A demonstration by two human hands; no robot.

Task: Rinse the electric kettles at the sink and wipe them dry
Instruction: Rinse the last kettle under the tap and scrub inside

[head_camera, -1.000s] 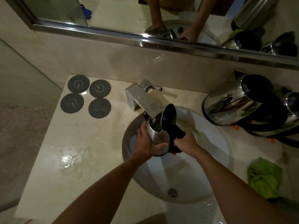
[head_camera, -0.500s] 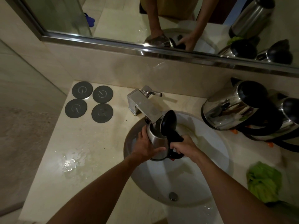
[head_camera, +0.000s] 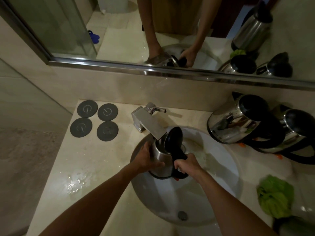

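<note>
Beige counter [head_camera: 88,167], four grey bases [head_camera: 97,122] at left. My left hand [head_camera: 147,159] cups the steel kettle [head_camera: 162,161] under the faucet [head_camera: 150,122], over the sink [head_camera: 221,176]; right hand [head_camera: 186,165] grips its handle. Two kettles [head_camera: 235,123] lie right.

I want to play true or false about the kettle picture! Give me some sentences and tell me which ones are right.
1. The steel kettle over the white sink has its black lid open. True.
2. The left hand holds the kettle's handle. False: it holds the body; the right hand grips the handle.
3. Four round grey bases lie left of the square metal tap. True.
4. The crumpled green cloth lies in the sink. False: it lies on the counter.
</note>
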